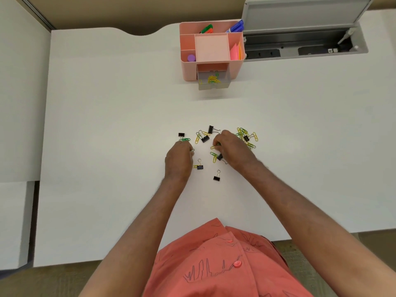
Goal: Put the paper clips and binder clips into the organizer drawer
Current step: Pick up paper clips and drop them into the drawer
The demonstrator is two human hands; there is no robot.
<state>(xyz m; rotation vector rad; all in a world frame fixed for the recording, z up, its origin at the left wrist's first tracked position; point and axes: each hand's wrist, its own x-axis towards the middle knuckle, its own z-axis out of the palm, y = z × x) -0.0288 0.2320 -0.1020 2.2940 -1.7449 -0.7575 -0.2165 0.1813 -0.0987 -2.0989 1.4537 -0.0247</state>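
Yellow and green paper clips point(246, 136) and black binder clips point(211, 129) lie scattered on the white desk point(107, 125). My left hand point(179, 159) rests knuckles up at the left of the pile, fingers curled on green paper clips point(184, 139). My right hand point(230, 150) pinches yellow and green paper clips point(215, 146) at the pile's middle. Two binder clips point(217, 176) lie nearest me. Far ahead stands the pink organizer point(188, 67), its clear drawer point(214, 81) pulled out with several yellow and green clips inside.
The organizer's top compartments hold markers point(206, 28), a purple cap point(191, 58) and sticky notes point(236, 51). An open cable tray with a raised lid point(304, 16) sits at the desk's back right. A lower white surface point(15, 221) adjoins on the left.
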